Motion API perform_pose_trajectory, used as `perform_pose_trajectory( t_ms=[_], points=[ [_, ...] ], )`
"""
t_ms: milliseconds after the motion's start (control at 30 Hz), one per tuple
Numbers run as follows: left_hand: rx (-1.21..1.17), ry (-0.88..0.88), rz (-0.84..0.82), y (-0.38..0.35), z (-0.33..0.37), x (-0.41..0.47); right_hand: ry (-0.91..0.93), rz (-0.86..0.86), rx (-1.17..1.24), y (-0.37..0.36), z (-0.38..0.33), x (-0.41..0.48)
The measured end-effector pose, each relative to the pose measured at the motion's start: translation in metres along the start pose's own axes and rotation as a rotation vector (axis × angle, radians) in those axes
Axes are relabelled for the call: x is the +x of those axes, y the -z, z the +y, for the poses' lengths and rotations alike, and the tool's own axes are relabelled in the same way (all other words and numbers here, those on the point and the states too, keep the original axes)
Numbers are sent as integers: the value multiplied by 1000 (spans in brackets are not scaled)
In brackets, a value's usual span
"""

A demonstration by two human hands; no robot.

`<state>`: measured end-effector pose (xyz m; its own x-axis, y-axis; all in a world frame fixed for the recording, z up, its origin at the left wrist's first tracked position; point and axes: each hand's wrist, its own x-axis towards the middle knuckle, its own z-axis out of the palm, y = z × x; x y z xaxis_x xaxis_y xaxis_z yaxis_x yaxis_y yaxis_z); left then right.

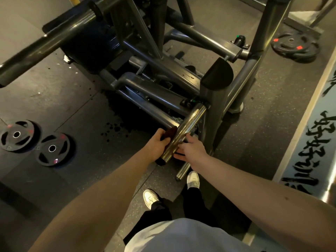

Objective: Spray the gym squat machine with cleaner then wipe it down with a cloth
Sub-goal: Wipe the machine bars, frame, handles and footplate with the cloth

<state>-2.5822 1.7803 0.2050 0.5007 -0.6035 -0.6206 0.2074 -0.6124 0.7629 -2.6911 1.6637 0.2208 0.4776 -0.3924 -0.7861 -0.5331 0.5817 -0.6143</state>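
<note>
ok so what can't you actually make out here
Head view only:
- Cloth: mostly covered by the left hand and the chrome bar; size and fold unclear.
- Right hand: fingertips pass behind the bar, so grip or touch cannot be told.
- Spray bottle: nowhere in frame.
- Machine frame: upper part cut off by the top edge.
- Wet or dry bar: glare hides it.

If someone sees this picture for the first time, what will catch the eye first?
The shiny chrome bar in the centre, with both hands on it: the left hand holds a dark cloth against it, the right hand touches its other side. Two weight plates lie on the floor at left.
</note>
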Motion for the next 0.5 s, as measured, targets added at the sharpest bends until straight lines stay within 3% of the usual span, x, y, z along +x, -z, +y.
perform_pose_trajectory(
  t_ms=[400,500],
  points=[
    [65,-54,46,13,-54,-75,-52,143,-14,-15,31,-27],
    [192,-166,63,11,-41,-86,-116,8,-45,-19,43,-47]
  ],
)
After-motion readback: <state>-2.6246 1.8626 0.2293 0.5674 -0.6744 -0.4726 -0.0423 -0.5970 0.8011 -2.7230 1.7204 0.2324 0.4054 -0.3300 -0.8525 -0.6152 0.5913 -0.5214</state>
